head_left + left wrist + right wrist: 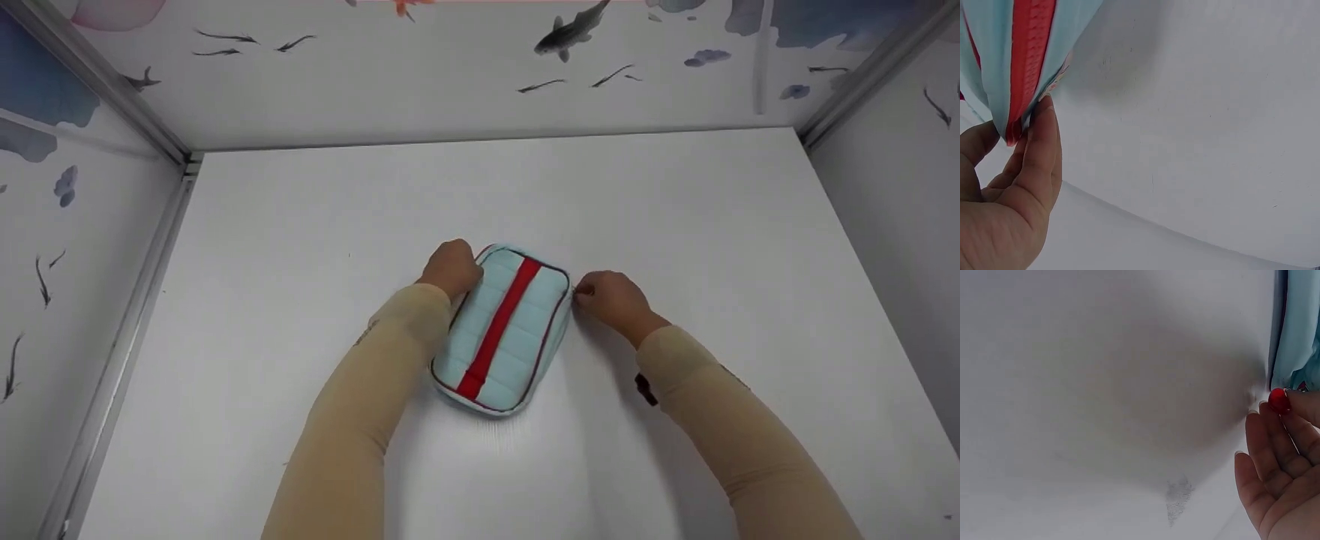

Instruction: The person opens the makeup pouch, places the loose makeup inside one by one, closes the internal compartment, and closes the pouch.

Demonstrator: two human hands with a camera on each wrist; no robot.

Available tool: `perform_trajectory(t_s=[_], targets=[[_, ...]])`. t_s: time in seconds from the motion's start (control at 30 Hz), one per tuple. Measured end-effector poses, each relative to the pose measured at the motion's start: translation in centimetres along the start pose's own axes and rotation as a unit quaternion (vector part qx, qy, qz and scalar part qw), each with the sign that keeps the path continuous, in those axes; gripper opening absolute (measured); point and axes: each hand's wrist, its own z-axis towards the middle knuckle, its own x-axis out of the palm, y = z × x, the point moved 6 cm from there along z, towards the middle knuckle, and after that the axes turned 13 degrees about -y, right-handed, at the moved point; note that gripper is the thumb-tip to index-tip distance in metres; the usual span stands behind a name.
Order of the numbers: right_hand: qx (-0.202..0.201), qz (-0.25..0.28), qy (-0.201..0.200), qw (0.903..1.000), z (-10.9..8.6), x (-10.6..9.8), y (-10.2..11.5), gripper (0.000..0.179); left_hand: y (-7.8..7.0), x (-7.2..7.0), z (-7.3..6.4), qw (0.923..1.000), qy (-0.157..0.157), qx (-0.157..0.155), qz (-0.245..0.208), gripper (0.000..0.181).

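Observation:
A light blue quilted zip pouch (pixel 480 330) with a red stripe along its top lies slanted on the white table between both hands. My left hand (pixel 453 268) grips its upper left side. In the left wrist view, that hand (pixel 1022 169) pinches the pouch's narrow end, thumb on one side and fingers on the other, where a red zipper (pixel 1032 56) ends. My right hand (pixel 611 300) is at the pouch's right edge. The right wrist view shows its thumb and fingers pinching a round red zipper pull (pixel 1279 400) beside the blue fabric (pixel 1300 320).
The white table (pixel 300 202) surrounds the pouch. White panels with painted fish and blue shapes stand behind (pixel 420 82) and at both sides, and a metal rail (pixel 142 322) runs along the left edge. A dark object (pixel 645 390) sits at the right wrist.

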Motion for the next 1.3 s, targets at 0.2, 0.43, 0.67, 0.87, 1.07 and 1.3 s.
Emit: perform_trajectory(t_s=[0.2,0.43,0.67,0.87,1.07,1.3], targets=[[0.009,0.008,0.015,0.9998,-0.2,0.5,-0.3,0.028,0.6,-0.4,-0.3,0.9999,0.016,0.002,0.003,0.017],[-0.010,0.020,-0.013,0.9997,-1.4,0.4,-0.3,0.029,1.3,-0.5,-0.4,0.9986,0.030,0.025,0.035,0.020],[-0.018,0.047,-0.031,0.9983,-3.7,0.5,0.3,0.032,2.6,-0.6,-1.2,0.9986,0.049,0.018,-0.004,0.025],[-0.031,0.051,0.002,0.9982,-5.3,1.3,1.2,0.032,3.7,-0.6,-1.8,0.9974,0.063,0.000,-0.035,0.023],[-0.025,0.069,0.035,0.9967,-6.2,1.8,2.3,0.031,4.2,-0.4,-2.0,0.9974,0.066,0.001,-0.029,0.020],[0.000,0.092,0.031,0.9953,-6.1,2.1,3.2,0.029,4.8,0.1,-2.2,0.9959,0.068,-0.027,-0.052,0.020]])
